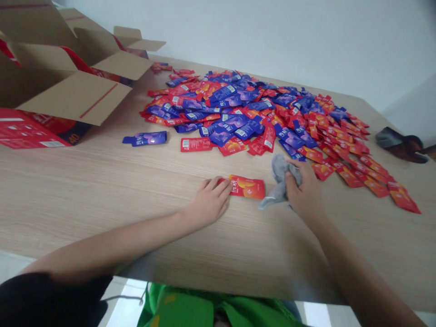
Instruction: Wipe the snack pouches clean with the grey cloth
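Observation:
My left hand [211, 200] is at the left end of a red pouch [250, 187] with orange fruit printed on it, which lies flat on the table. Its fingers cover that end and hold it there. In my right hand [304, 190] is a crumpled grey cloth [279, 175], gripped between thumb and fingers just right of the pouch. The cloth's lower tip hangs close to the pouch's right end. Beyond both hands spreads a large heap of red and purple pouches [228, 120].
Open cardboard boxes [78, 97] stand at the left, flaps spread outward. A single purple pouch [146, 138] lies in front of them. Overlapping red pouches [361, 170] run down the right side, near a dark object [400, 144]. A white wall [272, 36] rises behind the table [136, 190].

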Motion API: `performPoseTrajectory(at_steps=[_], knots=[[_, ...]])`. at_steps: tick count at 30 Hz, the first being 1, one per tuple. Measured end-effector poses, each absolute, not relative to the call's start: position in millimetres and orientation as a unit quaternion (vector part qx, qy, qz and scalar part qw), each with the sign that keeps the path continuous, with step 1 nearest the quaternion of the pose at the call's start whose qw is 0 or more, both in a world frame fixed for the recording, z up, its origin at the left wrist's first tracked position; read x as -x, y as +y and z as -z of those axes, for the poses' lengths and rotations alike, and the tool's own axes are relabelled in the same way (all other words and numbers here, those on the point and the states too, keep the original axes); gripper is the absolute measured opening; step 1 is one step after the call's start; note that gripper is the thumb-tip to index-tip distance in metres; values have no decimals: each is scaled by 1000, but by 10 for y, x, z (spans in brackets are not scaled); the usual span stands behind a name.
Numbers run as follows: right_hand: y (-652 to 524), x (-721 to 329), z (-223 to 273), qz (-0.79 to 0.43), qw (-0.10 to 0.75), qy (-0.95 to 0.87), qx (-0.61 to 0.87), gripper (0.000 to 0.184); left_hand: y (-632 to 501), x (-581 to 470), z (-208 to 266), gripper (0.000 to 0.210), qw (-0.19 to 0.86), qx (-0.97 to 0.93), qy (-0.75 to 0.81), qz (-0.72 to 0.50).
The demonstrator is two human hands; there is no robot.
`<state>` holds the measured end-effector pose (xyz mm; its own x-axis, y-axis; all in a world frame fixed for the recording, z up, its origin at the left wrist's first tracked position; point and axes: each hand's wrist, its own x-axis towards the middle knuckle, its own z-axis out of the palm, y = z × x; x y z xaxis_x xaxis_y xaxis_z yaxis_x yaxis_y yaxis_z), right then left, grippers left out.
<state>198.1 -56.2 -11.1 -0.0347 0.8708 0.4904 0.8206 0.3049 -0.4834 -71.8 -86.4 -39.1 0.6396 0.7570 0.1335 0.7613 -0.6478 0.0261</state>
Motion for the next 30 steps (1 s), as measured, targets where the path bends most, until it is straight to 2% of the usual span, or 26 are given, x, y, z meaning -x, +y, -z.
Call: performPoseTrajectory(at_steps=[2, 3, 7, 10, 13, 18, 22, 24, 26, 30], knots=[[-579, -1544, 73, -35, 388, -755, 527, 32, -901, 702, 442, 45, 22, 904, -422, 70], [-581, -1335, 102, -47, 368, -781, 503, 35, -919, 695, 452, 44, 21, 903, -423, 71], [-542, -878, 347, -26, 194, -856, 479, 35, -951, 721, 442, 41, 3, 902, -429, 54], [-519, -996, 461, 12, 135, -850, 510, 37, -930, 764, 442, 43, -1, 903, -425, 55], [-504, -1328, 535, 25, 133, -826, 548, 36, -890, 792, 447, 44, 2, 908, -415, 60], [-376, -1858, 594, -18, 202, -799, 567, 35, -845, 824, 428, 46, -24, 914, -400, 65], [-294, -1742, 413, -69, 298, -786, 537, 34, -871, 822, 418, 47, -36, 921, -378, 87], [-324, -1478, 338, -63, 319, -797, 509, 35, -891, 813, 417, 44, -35, 921, -377, 92], [-389, -1195, 331, -50, 284, -823, 489, 36, -901, 806, 417, 40, -33, 920, -380, 87], [-484, -970, 444, 9, 147, -849, 507, 35, -884, 809, 423, 39, -30, 920, -384, 77]])
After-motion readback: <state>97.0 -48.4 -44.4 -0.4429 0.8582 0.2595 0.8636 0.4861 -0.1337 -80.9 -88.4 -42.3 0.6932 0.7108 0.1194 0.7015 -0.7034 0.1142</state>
